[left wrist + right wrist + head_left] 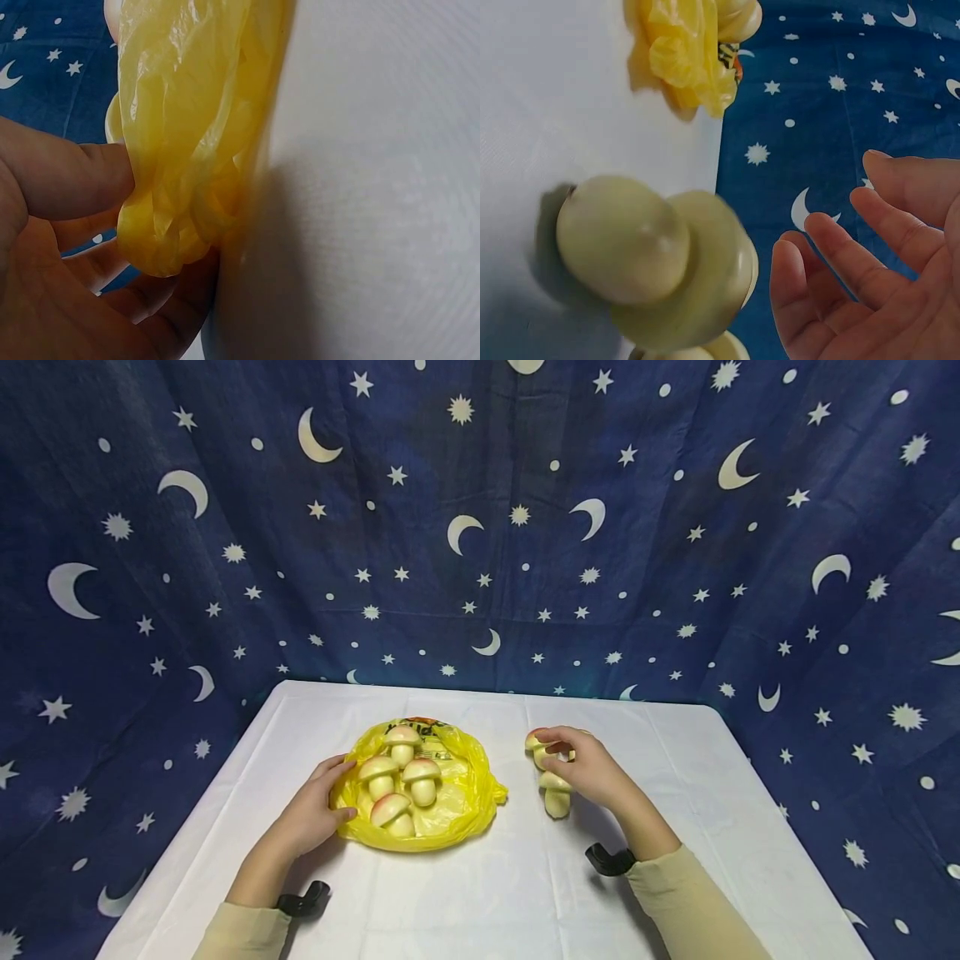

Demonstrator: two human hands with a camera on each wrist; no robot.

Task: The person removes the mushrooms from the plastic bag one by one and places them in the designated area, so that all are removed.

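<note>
A yellow plastic bag lies spread with its sides rolled down, several toy mushrooms standing inside it. My left hand holds the bag's left side, thumb against the plastic and fingers round behind it. To the right of the bag, my right hand hovers over a small group of toy mushrooms with its fingers loosely bent and nothing in them. One of these mushrooms is nearest me; another shows past the fingertips, and a third is mostly hidden behind the hand.
A white cloth covers the table, which reaches back to a dark blue curtain with moons and stars. Black straps sit on both wrists. Bare cloth lies between the bag and the right-hand mushrooms.
</note>
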